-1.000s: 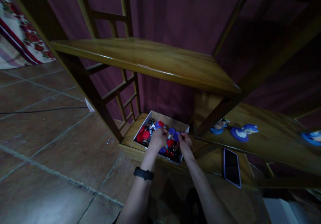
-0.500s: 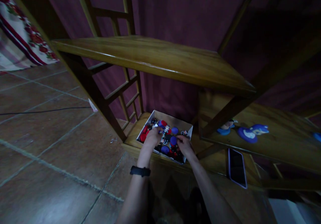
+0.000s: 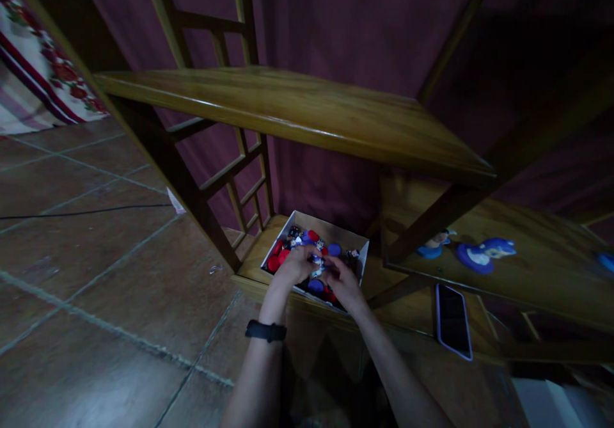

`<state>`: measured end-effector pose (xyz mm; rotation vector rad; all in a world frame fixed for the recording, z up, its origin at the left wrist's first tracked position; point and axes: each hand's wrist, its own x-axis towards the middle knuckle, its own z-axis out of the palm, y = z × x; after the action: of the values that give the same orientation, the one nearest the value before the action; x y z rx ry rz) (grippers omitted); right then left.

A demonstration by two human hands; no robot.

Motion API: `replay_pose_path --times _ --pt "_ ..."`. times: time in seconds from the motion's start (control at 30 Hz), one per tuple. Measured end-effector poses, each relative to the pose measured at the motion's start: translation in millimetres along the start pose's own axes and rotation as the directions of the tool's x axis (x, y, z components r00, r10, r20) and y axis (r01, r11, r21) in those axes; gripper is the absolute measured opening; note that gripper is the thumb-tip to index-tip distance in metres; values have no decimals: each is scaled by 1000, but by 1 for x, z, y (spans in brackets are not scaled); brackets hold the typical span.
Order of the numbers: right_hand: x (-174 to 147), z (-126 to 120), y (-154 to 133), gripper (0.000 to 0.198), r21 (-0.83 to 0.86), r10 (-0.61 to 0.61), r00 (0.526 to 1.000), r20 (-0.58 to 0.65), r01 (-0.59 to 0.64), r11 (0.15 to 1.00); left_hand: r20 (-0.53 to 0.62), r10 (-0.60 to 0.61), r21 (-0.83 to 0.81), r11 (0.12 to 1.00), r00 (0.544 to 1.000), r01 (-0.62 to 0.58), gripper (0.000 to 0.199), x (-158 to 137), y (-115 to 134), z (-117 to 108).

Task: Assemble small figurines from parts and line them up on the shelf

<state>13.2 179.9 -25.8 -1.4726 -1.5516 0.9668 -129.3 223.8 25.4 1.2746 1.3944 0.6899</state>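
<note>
A shallow white cardboard box [image 3: 359, 263] on the low shelf holds several small toy figurines with red and blue-purple round bases. My left hand [image 3: 296, 265], a black band on its wrist, reaches over the box with curled fingers. From the other side my right hand [image 3: 343, 281] comes in, its fingers bent toward the left. Between the two sets of fingertips is a small white-and-blue figurine [image 3: 317, 265], and both hands appear to pinch it. My fingers partly cover it. Red round bases [image 3: 273, 262] lie by my left hand, and a blue-purple base [image 3: 315, 285] sits below the fingertips.
A wooden shelf board [image 3: 288, 105] juts out above the box. To the right, a blue figurine [image 3: 487, 255] lies on another shelf board, with a second one [image 3: 434, 245] behind a slanted post. A phone [image 3: 453, 320] rests on the lower shelf. Tiled floor [image 3: 119, 274] spreads at left.
My right hand has moved left, away from the box's right side, to meet my left hand. The blue-purple base at its fingertips no longer shows there. My left hand has shifted slightly.
</note>
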Motion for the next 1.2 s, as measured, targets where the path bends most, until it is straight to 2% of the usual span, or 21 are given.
replay_pose_path --times 0.13,0.23,0.33,0.4,0.43,0.53,0.63,0.73,0.9,1.03,1.13,1.2 --pt "2 1 -1 42 155 4 1000 -20 -1 988 111 54 -191 981 992 -32 25 -6 2 8" --pt "-2 -4 -2 39 208 50 998 -24 -44 977 93 37 -227 974 995 -15 25 -6 4 8" --pt "-13 -9 -5 38 220 146 989 11 -145 965 -97 -2 -51 999 995 -3 17 1 2 9" --pt "-26 -14 -8 36 212 163 986 45 -169 963 -219 25 104 995 975 -2 16 7 -1 13" --pt "-33 -17 -10 35 204 153 986 60 -163 965 -244 45 163 987 969 -5 16 9 -3 17" --pt "-57 -26 -16 30 189 148 984 101 -165 968 -156 94 277 960 983 -48 19 16 -9 31" --pt "-74 -34 -20 25 186 176 977 122 -197 963 -63 93 385 921 994 -61 22 20 -12 47" --pt "-79 -40 -24 26 129 129 987 99 -141 982 -46 62 448 894 997 -35 27 21 -12 60" --pt "-76 -49 -25 31 -14 88 994 64 -87 996 -93 61 462 887 994 -11 20 22 -14 76" --pt "-75 -56 -23 27 -89 78 995 56 -73 993 -144 70 472 881 987 7 22 24 -17 74" --pt "-75 -59 -25 25 -130 73 996 56 -65 989 -151 50 557 829 987 44 20 26 -18 59" --pt "-74 -60 -28 26 -128 69 996 49 -62 990 -159 95 560 828 983 10 20 26 -18 46"
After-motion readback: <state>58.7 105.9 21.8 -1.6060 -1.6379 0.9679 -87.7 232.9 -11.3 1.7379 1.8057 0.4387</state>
